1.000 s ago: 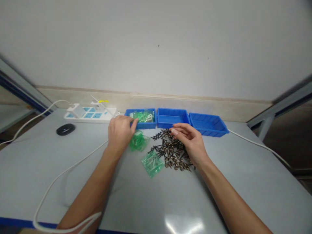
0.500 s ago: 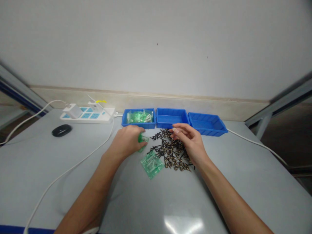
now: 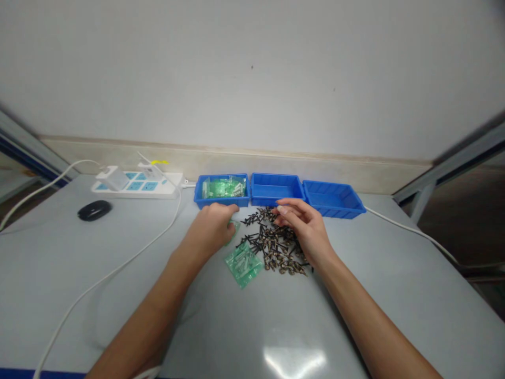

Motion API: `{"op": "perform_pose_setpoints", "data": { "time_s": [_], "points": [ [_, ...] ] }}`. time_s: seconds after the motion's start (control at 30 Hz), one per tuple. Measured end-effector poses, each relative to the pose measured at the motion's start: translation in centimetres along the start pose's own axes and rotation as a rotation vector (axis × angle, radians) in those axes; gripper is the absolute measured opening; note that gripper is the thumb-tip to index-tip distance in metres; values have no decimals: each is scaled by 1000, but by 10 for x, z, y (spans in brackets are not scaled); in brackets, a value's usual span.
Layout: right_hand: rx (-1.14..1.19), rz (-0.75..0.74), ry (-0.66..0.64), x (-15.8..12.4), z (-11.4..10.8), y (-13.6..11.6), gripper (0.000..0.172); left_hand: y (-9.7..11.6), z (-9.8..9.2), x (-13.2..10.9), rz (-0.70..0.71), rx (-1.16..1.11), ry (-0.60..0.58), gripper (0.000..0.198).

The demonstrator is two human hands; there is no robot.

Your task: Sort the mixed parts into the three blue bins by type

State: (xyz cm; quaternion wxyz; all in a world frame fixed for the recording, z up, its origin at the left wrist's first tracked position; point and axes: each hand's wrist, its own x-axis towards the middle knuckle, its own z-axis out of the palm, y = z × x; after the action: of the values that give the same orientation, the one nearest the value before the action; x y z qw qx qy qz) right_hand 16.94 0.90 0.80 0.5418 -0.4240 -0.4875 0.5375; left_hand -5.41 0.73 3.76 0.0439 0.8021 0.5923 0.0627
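My left hand [image 3: 213, 223] is closed on a small green plastic bag [image 3: 233, 231], its fingers curled over most of it. A second green bag [image 3: 243, 265] with pale pieces inside lies flat on the table, just nearer to me. Beside it spreads a heap of screws [image 3: 276, 246], some black and some brassy. Over the heap's right side is my right hand [image 3: 305, 226], thumb and fingertips brought together. Whatever those fingertips may hold is too small to make out.
Behind the heap stand three blue trays in a row: a left tray [image 3: 199, 199] holding green bags, a middle tray [image 3: 277, 181] and a right tray [image 3: 335, 197]. To the left are a white power strip [image 3: 158, 192], a black mouse [image 3: 94, 210] and a trailing white cable [image 3: 118, 272].
My left hand has turned and closed further over the green bag, which shows less now. My right hand has hardly moved. The whole view has shifted slightly.
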Motion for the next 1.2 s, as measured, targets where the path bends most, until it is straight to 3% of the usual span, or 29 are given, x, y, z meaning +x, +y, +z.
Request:
{"op": "perform_pose_setpoints", "data": {
  "time_s": [0.2,0.43,0.57,0.73,0.83,0.97,1.03,1.1,1.2],
  "points": [
    [1,-4,-1,1,-1,0,28,1,9,3,53,-94,74,43],
    [-27,-23,9,2,-2,-1,28,4,11,4,122,-400,436,34],
    [-131,-62,7,-1,1,-3,32,15,0,1,16,-762,576,21],
    [-139,40,-121,-7,8,-8,40,25,-7,3,-55,-1249,399,30],
    [-57,80,-152,-8,10,-11,33,24,-4,4,-70,-1324,353,30],
    [-22,55,-137,-7,10,-11,30,24,8,6,-39,-1345,170,42],
    [-23,48,-120,-6,8,-10,30,25,14,8,-23,-1336,148,43],
    [-34,43,-89,-5,7,-8,30,24,16,9,-38,-1293,255,38],
    [-61,21,-54,-3,5,-6,32,14,10,8,-92,-1031,585,26]
  ]
}}
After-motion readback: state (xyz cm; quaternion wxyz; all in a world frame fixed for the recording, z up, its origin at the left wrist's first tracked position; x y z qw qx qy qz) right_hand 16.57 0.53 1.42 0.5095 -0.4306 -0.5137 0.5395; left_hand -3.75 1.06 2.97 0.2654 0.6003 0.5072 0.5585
